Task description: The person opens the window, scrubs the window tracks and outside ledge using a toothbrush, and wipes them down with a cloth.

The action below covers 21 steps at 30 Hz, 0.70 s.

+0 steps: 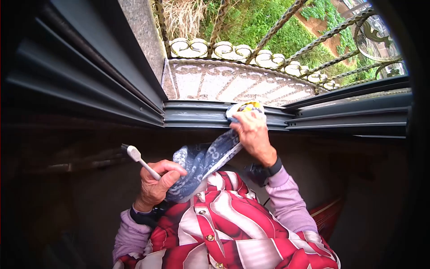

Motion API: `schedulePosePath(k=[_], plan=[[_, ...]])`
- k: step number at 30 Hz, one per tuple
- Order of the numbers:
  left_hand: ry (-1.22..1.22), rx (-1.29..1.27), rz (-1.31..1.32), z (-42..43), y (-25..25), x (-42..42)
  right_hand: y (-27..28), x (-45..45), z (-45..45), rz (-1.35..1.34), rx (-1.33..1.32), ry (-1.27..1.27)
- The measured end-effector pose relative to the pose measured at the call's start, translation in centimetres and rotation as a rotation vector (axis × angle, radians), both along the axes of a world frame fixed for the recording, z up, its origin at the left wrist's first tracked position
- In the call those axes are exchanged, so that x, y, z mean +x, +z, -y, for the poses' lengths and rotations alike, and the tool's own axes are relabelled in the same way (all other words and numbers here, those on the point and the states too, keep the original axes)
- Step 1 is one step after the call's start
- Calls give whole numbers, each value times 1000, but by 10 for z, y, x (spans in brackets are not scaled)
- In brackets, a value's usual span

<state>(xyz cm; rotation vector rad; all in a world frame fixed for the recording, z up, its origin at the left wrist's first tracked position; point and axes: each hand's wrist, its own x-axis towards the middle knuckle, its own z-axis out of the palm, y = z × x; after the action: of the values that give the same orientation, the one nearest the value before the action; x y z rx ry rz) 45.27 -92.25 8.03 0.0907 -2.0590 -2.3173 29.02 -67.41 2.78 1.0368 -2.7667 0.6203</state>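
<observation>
My left hand (156,181) is closed round the handle of a white brush (134,154) with dark bristles, which points up and left. The same hand also holds gathered folds of a blue and white patterned cloth (192,168). The cloth runs up to my right hand (253,134), whose bent fingers press its bunched end onto the dark window track (195,114). White and yellow parts of the cloth show beyond those fingertips.
Dark window frames (89,67) stand at the left and right (349,116). Beyond the track lie a pale stone ledge (210,80) and a twisted metal railing (273,31), with plants outside. A reddish object (329,215) shows at the lower right.
</observation>
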Motion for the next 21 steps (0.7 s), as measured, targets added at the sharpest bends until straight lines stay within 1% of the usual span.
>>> schedulePosePath(k=[1, 2, 3, 4, 5, 6, 8, 9, 10, 12, 14, 15, 16, 20, 21], plan=[[17, 1, -13, -2, 0, 0, -16, -15, -6, 2, -174, 2], [34, 1, -31, -3, 0, -1, -13, -22, -4, 159, -291, -85], [-2, -19, 32, 3, 3, 3, -8, -22, -1, 249, -387, -200], [18, -18, 3, 4, 4, 2, 0, -23, 4, 343, -483, -308], [38, -16, -12, 4, 6, 4, 19, -18, 18, 300, -510, -281], [54, -15, -27, 5, 7, 6, 28, -11, 29, 353, -493, -275], [83, -26, -29, 6, 8, 7, 19, -3, 53, 99, -457, 38], [83, -26, -7, 7, 5, 8, 5, 3, 56, 195, -171, 132], [81, -25, 16, 8, 4, 10, -6, 9, 63, -10, -96, 156], [53, -20, 40, 8, 5, 12, -7, 10, 61, -41, -28, 139], [72, -9, 45, 9, 2, 16, -19, -2, 53, -24, -21, 99], [90, -13, 42, 11, 0, 18, -19, -6, 52, -34, -86, 95], [115, -17, 32, 14, -1, 19, -23, -10, 53, -99, -146, 47], [166, -27, 54, 21, -4, 28, 14, -7, 92, 34, -262, 4], [162, -24, 50, 20, -3, 27, 16, -12, 107, -4, -272, 90]])
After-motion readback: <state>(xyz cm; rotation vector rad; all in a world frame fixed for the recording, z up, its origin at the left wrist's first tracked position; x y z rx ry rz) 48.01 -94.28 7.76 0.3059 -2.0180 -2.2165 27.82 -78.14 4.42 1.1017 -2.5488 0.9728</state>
